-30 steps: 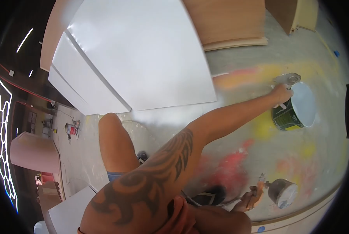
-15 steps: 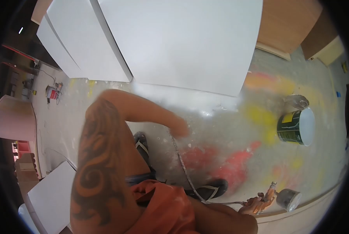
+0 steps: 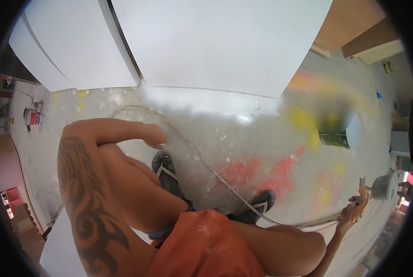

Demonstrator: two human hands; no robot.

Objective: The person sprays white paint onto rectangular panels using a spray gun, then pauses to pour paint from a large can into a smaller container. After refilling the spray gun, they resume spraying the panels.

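Observation:
My right hand [image 3: 349, 214], low at the right, is closed around the handle of a paint spray gun [image 3: 364, 201]. A grey paint cup [image 3: 382, 187] is attached to the gun, tilted outward. From the gun, a paint-spattered hose [image 3: 229, 185] passes in front of my knee and curves across the floor to the left. My left hand [image 3: 154, 135] hangs over the floor just above my left sandal [image 3: 166, 171], with the hose lying beyond it. Its fingers are blurred and turned away, and nothing shows in them.
Large white panels [image 3: 215, 46] stand ahead of me. A green paint bucket [image 3: 339, 138], partly blurred, stands on the paint-stained floor [image 3: 202, 124] to the right. Brown boards [image 3: 344, 23] are at the upper right. A red-labelled can [image 3: 31, 117] stands far left.
My left hand has moved left, away from the hose, which now stretches past it along the floor. My right hand and the spray gun have shifted right and upward in view.

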